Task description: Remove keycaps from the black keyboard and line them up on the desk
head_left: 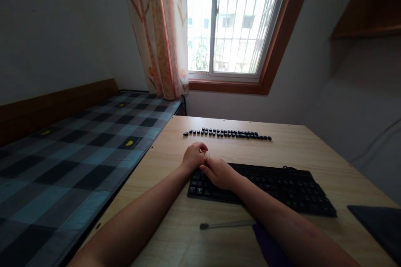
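Note:
A black keyboard (282, 185) lies across a light wooden desk (175, 233). Both my hands meet over its left end. My left hand (193, 156) is curled closed at the keyboard's top left corner. My right hand (219, 172) rests on the left keys with its fingers pinched toward the left hand. A small thin object seems to sit between the two hands, too small to name. A row of several loose black keycaps (227, 133) lies on the desk beyond the hands.
A thin grey tool with a dark tip (225, 225) lies near the desk's front edge, beside a purple object (266, 246). A dark flat item (379, 225) sits at the right corner. A checkered bed (62, 162) borders the desk's left; window and curtain stand behind.

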Motion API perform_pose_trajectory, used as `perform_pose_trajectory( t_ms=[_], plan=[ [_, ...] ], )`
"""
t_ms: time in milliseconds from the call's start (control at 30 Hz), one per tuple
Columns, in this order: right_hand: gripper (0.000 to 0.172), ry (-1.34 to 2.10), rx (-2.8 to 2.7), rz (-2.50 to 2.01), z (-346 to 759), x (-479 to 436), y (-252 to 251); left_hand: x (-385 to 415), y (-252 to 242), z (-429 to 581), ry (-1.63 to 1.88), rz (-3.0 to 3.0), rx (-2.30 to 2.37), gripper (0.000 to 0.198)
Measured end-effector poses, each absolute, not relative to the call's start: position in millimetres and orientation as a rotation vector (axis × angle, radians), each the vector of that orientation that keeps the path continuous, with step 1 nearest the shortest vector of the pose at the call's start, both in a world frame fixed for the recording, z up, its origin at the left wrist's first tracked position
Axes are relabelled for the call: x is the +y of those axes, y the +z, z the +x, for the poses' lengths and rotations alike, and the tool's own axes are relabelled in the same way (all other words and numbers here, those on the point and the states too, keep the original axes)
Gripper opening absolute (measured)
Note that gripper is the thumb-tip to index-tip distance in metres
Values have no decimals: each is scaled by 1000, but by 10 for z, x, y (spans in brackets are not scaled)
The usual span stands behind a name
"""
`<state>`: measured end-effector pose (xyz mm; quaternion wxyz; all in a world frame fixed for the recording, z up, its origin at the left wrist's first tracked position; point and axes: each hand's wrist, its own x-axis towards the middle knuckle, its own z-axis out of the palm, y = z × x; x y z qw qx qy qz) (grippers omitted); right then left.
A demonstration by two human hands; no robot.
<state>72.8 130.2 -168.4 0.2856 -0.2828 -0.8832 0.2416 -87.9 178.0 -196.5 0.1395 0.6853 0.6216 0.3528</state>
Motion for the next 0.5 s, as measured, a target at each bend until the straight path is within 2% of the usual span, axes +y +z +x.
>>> perform_pose_trajectory(
  t_ms=[133,267,400,500],
  plan=[
    [16,650,-2369,-719,736,1249,-1682,1794,-2004,-898,1034,1998,1796,11],
    [16,798,-2102,-703,745,1306,-1778,1775,-1979,-897,1046,2015,1788,5],
    [31,1183,-1627,-763,708,1423,-1871,1758,-1974,-893,1090,2047,1730,13],
    [41,1426,-1369,-760,675,1495,-1863,1752,-1957,-904,1128,2035,1696,11]
  ],
)
